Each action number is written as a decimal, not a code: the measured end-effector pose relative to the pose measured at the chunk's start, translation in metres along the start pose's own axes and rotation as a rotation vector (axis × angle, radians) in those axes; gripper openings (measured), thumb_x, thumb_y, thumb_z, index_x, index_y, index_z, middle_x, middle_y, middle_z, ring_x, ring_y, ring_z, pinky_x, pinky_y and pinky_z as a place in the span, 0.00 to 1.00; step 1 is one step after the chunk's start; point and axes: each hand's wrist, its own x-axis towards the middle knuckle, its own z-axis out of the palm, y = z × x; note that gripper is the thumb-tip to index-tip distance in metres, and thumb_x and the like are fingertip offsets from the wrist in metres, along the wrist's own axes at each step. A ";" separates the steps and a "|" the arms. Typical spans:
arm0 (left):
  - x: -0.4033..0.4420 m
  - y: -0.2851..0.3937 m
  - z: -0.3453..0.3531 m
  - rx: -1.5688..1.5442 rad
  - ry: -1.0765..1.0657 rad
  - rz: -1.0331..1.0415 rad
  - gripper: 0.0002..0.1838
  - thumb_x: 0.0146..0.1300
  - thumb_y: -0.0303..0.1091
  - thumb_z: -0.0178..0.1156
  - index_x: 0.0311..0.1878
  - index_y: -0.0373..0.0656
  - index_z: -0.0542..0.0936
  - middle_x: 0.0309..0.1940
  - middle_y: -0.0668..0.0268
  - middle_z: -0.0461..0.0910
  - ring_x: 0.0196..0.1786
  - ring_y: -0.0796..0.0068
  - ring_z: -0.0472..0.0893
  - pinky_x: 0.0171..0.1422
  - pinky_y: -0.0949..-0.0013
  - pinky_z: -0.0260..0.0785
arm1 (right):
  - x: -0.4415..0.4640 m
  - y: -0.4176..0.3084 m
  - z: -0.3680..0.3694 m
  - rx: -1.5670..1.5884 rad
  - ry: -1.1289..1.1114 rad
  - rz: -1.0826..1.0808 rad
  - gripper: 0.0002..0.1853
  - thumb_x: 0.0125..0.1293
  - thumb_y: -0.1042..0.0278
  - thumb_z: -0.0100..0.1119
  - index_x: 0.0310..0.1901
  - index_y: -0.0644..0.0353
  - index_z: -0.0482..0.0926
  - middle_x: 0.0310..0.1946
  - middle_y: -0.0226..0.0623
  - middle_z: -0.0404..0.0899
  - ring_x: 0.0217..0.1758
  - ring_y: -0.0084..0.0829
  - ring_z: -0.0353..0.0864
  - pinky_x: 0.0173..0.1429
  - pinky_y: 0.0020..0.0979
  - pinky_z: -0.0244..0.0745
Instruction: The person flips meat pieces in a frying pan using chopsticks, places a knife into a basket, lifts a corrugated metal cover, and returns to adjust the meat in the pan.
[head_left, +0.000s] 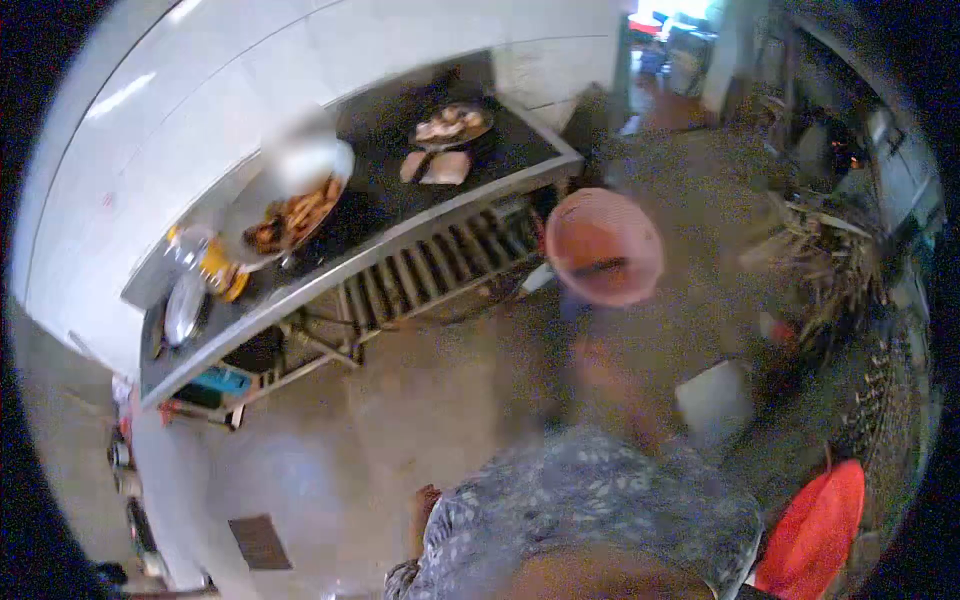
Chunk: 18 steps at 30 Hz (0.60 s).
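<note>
My left hand (427,497) hangs low beside my patterned shirt, away from the worktop. Only a small part of it shows, and its fingers are not clear. Further forward, my right hand (597,362) is smeared by motion, so its fingers cannot be made out. It is nearest to a pink bucket (655,245), just beyond it, with a dark object inside. Whether the hand touches the bucket is unclear. To the right of that forearm is a blurred white object (714,398).
A dark worktop (385,195) runs along the white wall, carrying a large bowl of food (300,213), a yellow-labelled bottle (217,268) and a plate of pale pieces (452,124). Sticks (820,250) lie at the right. A red object (818,530) is close by my right side.
</note>
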 end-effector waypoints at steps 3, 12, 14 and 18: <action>0.050 -0.007 0.043 0.354 0.043 0.119 0.10 0.54 0.34 0.50 0.22 0.40 0.73 0.20 0.62 0.74 0.23 0.69 0.74 0.26 0.65 0.67 | 0.026 -0.004 -0.050 0.192 0.078 0.089 0.14 0.60 0.56 0.48 0.40 0.55 0.74 0.31 0.34 0.75 0.31 0.30 0.72 0.38 0.33 0.71; 0.049 0.016 0.054 1.969 -0.022 0.704 0.11 0.53 0.35 0.51 0.18 0.41 0.70 0.16 0.56 0.70 0.22 0.66 0.74 0.27 0.62 0.65 | 0.095 0.004 -0.096 0.758 0.118 0.318 0.15 0.63 0.57 0.47 0.44 0.58 0.71 0.40 0.32 0.75 0.40 0.24 0.73 0.45 0.27 0.70; 0.022 0.037 0.080 1.743 0.088 0.561 0.10 0.50 0.33 0.53 0.18 0.40 0.69 0.16 0.55 0.69 0.23 0.61 0.73 0.26 0.62 0.64 | 0.113 0.064 -0.078 1.324 0.303 0.161 0.19 0.63 0.56 0.47 0.48 0.62 0.69 0.45 0.37 0.72 0.45 0.27 0.72 0.50 0.30 0.70; 0.084 0.035 0.048 0.464 0.225 0.056 0.08 0.47 0.33 0.55 0.19 0.42 0.69 0.18 0.57 0.71 0.23 0.59 0.73 0.25 0.63 0.64 | 0.148 0.060 -0.081 1.478 0.386 0.145 0.19 0.61 0.58 0.50 0.49 0.63 0.68 0.43 0.38 0.72 0.43 0.32 0.72 0.49 0.31 0.70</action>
